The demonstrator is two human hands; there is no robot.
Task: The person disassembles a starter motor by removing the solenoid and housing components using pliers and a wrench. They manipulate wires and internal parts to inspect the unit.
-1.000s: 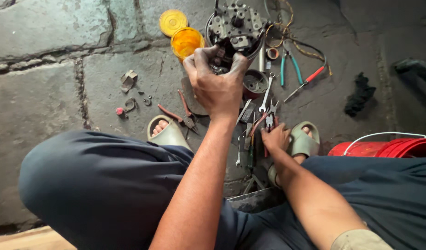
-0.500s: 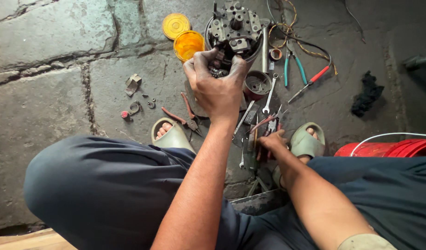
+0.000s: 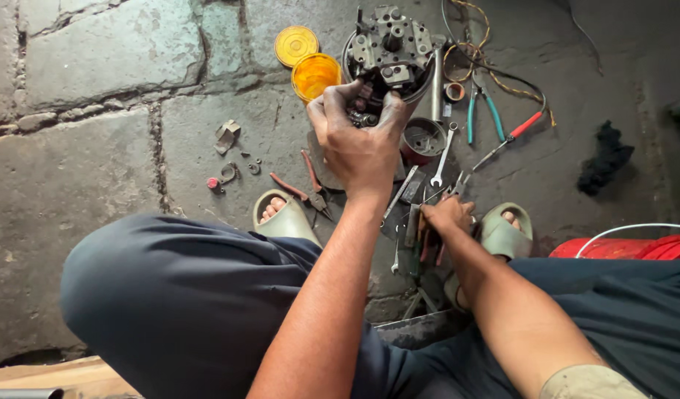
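Left hand (image 3: 358, 144) has its fingers clenched on the near rim of the round metal motor assembly (image 3: 390, 48) on the stone floor (looks heavy, stiff, greasy, so grip the rim). Right hand (image 3: 445, 218) is grasping tools (image 3: 417, 229) by the sandal (image 3: 506, 230). Cracked, grimy slabs.

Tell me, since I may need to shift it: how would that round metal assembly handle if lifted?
The metal assembly looks dense, so probably heavy. Greasy grime suggests a slippery grip. The left hand grips its edge.
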